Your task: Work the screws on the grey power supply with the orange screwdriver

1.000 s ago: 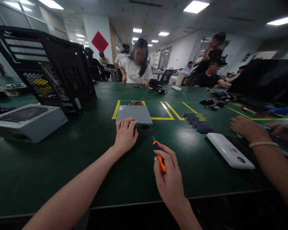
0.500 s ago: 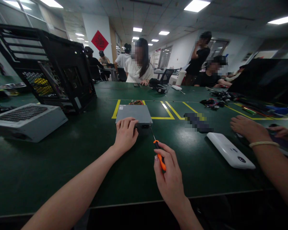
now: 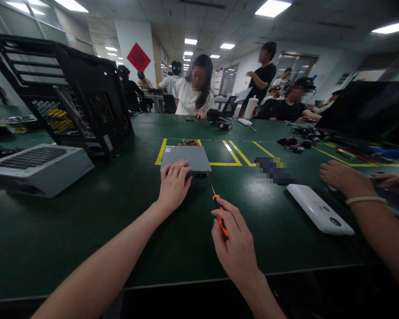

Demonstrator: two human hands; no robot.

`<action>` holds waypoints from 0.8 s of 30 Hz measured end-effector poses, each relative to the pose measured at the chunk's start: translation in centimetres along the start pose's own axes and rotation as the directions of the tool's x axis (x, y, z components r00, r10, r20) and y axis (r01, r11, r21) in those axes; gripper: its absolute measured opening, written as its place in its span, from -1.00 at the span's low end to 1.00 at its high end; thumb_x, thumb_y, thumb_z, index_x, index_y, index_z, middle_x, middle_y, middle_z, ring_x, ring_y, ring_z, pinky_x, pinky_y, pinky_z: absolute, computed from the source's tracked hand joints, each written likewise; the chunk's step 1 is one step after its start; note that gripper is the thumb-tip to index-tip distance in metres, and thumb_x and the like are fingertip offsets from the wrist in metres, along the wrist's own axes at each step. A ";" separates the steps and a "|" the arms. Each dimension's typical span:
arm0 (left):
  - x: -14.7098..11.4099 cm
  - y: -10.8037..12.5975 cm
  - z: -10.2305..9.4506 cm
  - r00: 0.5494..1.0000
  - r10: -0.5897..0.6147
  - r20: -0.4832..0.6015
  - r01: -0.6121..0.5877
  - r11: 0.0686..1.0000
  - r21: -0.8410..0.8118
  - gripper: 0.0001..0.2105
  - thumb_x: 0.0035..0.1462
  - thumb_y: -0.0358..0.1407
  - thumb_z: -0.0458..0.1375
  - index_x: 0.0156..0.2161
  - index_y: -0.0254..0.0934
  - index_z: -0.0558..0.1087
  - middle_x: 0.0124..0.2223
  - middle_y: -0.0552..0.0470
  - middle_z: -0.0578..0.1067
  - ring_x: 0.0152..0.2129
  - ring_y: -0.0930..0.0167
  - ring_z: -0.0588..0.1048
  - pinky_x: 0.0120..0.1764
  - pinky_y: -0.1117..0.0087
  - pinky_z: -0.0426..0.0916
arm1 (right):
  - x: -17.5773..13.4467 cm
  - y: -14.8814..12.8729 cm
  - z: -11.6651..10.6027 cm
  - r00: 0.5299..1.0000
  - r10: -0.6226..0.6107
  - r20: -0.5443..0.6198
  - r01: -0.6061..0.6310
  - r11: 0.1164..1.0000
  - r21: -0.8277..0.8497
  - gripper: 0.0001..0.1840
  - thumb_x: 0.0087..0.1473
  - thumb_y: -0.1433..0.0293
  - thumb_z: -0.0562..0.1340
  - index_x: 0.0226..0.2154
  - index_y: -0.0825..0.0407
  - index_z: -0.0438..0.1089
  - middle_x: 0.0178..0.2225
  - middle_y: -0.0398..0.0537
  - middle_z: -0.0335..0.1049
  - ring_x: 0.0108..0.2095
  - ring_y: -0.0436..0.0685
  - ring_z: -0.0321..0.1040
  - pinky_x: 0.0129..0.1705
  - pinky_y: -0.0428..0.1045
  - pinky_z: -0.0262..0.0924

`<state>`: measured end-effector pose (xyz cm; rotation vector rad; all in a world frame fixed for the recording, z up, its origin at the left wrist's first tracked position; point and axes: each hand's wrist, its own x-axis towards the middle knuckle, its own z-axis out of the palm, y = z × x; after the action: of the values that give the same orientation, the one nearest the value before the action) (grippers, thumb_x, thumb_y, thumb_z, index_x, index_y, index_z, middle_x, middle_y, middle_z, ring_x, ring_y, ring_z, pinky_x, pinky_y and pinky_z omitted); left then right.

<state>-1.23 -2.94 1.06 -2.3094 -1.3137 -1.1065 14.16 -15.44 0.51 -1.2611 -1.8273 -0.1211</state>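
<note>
A flat grey computer power supply (image 3: 189,157) lies on the green table, its dark socket facing me and a bundle of coloured wires (image 3: 189,142) behind it. My left hand (image 3: 175,181) grips its near left edge, fingers over the top and thumb at the front face. An orange and black screwdriver (image 3: 219,212) points up and away from me in my right hand (image 3: 236,239). Its thin shaft reaches the front face's lower right corner, beside the socket; the tip's exact seat is too small to tell.
On the left stand a black computer case (image 3: 76,93) and a larger grey power supply (image 3: 40,168). To the right are a white device (image 3: 319,208), a co-worker's hand (image 3: 339,179) and cables (image 3: 295,144). A person (image 3: 196,88) sits across the table.
My right hand's fingers have shifted slightly on the screwdriver handle, its tip staying at the same corner. My left hand and the power supply have hardly moved.
</note>
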 end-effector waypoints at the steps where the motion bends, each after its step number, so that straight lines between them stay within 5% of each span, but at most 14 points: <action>1: 0.0 0.0 0.0 1.000 -0.005 -0.001 0.005 1.000 -0.001 -0.82 0.14 -0.37 -0.01 -0.11 -0.22 0.26 0.04 -0.04 0.35 0.01 0.33 0.25 0.02 0.20 0.02 | 0.0 0.0 0.0 1.000 -0.005 -0.003 0.005 1.000 -0.004 -0.78 0.04 0.58 0.05 -0.23 0.08 0.25 -0.06 0.11 0.24 -0.05 0.13 0.23 -0.05 0.09 0.22; 13: 0.7 -1.6 -0.3 0.994 -0.100 -0.038 0.100 0.995 -0.021 -0.84 0.10 -0.36 0.06 -0.17 -0.18 0.29 -0.02 0.02 0.41 -0.08 0.33 0.33 -0.07 0.22 0.07 | 3.0 0.6 -0.4 0.971 -0.214 0.105 0.224 0.970 -0.095 -0.79 0.04 0.54 0.07 -0.21 0.13 0.26 -0.10 0.15 0.32 -0.12 0.15 0.30 -0.10 0.08 0.27; 19: 0.9 -2.7 -0.4 0.993 -0.114 -0.041 0.113 0.994 -0.010 -0.83 0.08 -0.37 0.09 -0.18 -0.17 0.29 -0.03 0.07 0.42 -0.09 0.35 0.34 -0.06 0.23 0.06 | 5.0 1.8 -0.6 0.907 -0.388 0.166 0.410 0.904 -0.126 -0.81 0.05 0.47 0.12 -0.22 0.15 0.24 -0.17 0.14 0.38 -0.24 0.13 0.36 -0.22 0.04 0.32; 24: 0.7 -3.0 -0.4 0.996 -0.089 -0.026 0.089 0.996 -0.001 -0.83 0.09 -0.36 0.08 -0.17 -0.16 0.29 -0.01 0.06 0.40 -0.07 0.35 0.33 -0.05 0.23 0.06 | 6.2 2.9 -0.3 0.847 -0.524 0.089 0.531 0.844 -0.074 -0.80 0.01 0.44 0.17 -0.25 0.11 0.19 -0.23 0.14 0.39 -0.25 0.12 0.36 -0.27 0.01 0.33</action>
<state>-3.63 -1.08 1.42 -2.2485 -1.4200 -1.1597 16.07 -9.82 3.97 -0.7936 -2.2102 -0.4826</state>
